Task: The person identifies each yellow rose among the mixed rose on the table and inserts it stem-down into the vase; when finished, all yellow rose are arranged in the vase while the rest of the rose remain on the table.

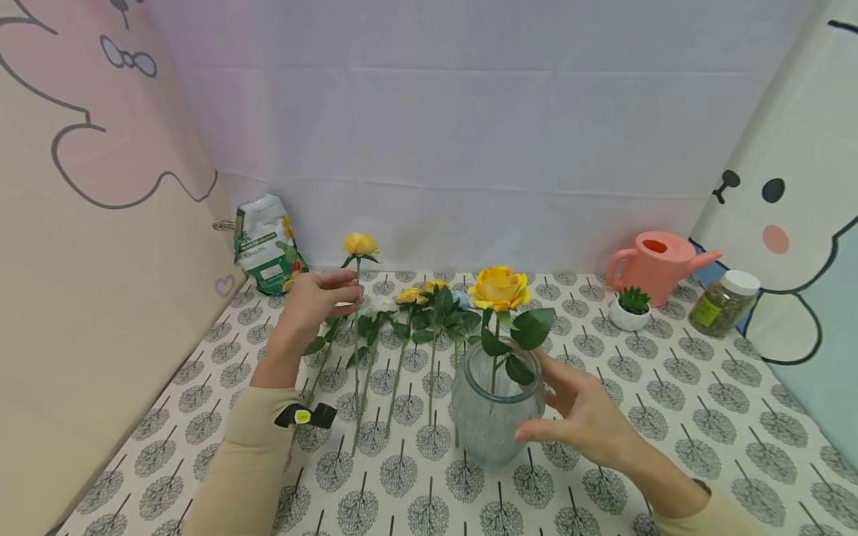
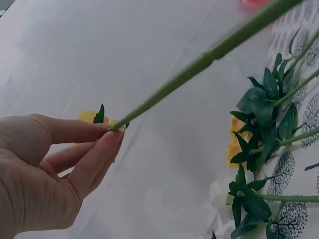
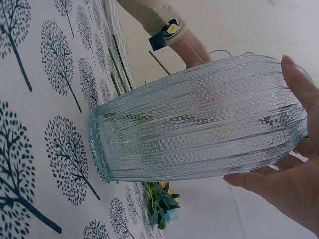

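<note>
Tablecloth with the grey tree print (image 1: pixel 670 387) is your biggest thing, under both hands. Next, the ribbed clear glass vase (image 1: pixel 492 413): your right hand (image 1: pixel 583 417) cups its side with relaxed fingers, one yellow rose with green leaves (image 1: pixel 499 289) already inside. Looks heavy, slippery, breakable, so grip the belly. Your left hand (image 1: pixel 315 301) pinches the thin green stem (image 2: pixel 199 64) of a smaller yellow rose (image 1: pixel 360 243), held upright; probably light and bendy, so hold mid-stem. Loose roses (image 1: pixel 415 320) lie between your hands, in the way. Past your right hand: pink watering can (image 1: pixel 657 264), little potted succulent (image 1: pixel 631 307).

Beige long sleeves (image 1: pixel 248 447); a black wrist clip (image 1: pixel 306 415) with yellow dot.
</note>
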Motion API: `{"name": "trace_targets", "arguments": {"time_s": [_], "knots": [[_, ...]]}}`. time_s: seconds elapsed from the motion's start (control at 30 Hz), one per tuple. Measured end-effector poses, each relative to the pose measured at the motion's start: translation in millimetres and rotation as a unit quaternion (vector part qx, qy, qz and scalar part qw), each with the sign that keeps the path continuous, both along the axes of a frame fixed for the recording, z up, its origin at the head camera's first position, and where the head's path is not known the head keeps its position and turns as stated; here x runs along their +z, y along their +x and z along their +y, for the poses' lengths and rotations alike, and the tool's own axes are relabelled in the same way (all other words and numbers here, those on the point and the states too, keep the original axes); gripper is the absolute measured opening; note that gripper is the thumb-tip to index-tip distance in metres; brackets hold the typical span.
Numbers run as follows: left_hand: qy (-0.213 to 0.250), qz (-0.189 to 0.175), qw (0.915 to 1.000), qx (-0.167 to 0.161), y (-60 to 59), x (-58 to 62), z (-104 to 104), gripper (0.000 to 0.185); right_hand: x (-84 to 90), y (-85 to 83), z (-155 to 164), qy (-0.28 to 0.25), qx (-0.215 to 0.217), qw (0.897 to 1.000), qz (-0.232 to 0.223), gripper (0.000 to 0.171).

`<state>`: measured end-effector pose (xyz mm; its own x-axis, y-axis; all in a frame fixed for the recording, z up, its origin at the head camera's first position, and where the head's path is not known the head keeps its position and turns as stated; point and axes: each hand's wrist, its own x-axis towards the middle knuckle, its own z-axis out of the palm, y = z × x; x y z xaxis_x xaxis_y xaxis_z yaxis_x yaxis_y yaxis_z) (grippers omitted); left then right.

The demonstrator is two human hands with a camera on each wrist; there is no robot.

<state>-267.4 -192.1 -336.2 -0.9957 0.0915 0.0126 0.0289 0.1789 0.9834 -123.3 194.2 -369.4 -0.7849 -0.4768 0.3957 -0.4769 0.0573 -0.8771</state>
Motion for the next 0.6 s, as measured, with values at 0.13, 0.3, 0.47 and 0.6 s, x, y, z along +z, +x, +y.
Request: {"name": "trace_targets", "arguments": {"time_s": [0.13, 0.3, 0.47, 0.6], "knots": [[0.057, 0.004, 0.9983, -0.014, 4.7, 8.0, 1, 0.05, 0.5, -0.2, 0, 0.001, 0.002, 1.0, 0.005, 0.099], [0.144, 0.004, 0.9892, -0.029, 15.7, 20.4, 7, 0.052, 1.6, 0.3, -1, -0.001, 0.0, 1.0, -0.001, 0.099], [0.221, 0.012, 0.9742, -0.045, 28.5, 33.3, 15, 0.041, 2.1, -0.2, -1, -0.002, 0.001, 1.0, 0.01, 0.099], [0.293, 0.019, 0.955, -0.041, 38.0, 42.3, 22, 0.023, 2.1, 0.0, -1, -0.006, 0.002, 1.0, 0.013, 0.098]]}}
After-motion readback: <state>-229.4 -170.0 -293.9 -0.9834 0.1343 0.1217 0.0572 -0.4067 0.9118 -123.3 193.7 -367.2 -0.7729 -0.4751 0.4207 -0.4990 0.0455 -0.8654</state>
